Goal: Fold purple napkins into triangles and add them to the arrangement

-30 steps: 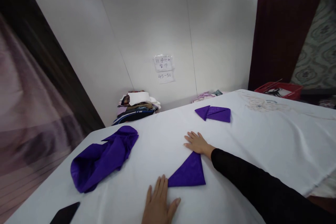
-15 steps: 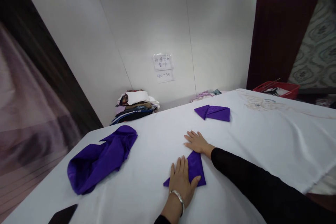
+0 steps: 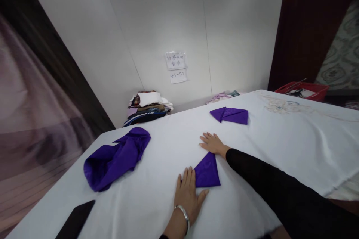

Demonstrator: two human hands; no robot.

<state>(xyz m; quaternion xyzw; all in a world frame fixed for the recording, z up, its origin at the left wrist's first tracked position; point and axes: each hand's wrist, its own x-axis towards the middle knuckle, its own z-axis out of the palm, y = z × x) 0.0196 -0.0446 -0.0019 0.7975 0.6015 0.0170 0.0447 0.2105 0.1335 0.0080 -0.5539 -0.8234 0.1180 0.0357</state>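
Between my hands a purple cloth napkin (image 3: 208,173) lies folded into a triangle on the white-covered table (image 3: 157,205). My left hand (image 3: 188,190), with a silver bangle at the wrist, rests flat over the napkin's left corner and hides it. Its fingers point away from me and the thumb sticks out to the right. At the upper corner my right hand (image 3: 212,143) lies palm down with fingers spread, its palm partly covering the tip. Neither hand grasps anything.
A loosely crumpled purple cloth (image 3: 117,158) lies at left, a folded arrow-shaped purple napkin (image 3: 231,115) farther back. A dark flat object (image 3: 75,220) is near the front left. Beyond the table are stacked clothes (image 3: 148,108) and a red basket (image 3: 316,91).
My left hand has slid left along the napkin, uncovering more of its middle. My right hand stays at the upper corner. The camera view has shifted slightly.
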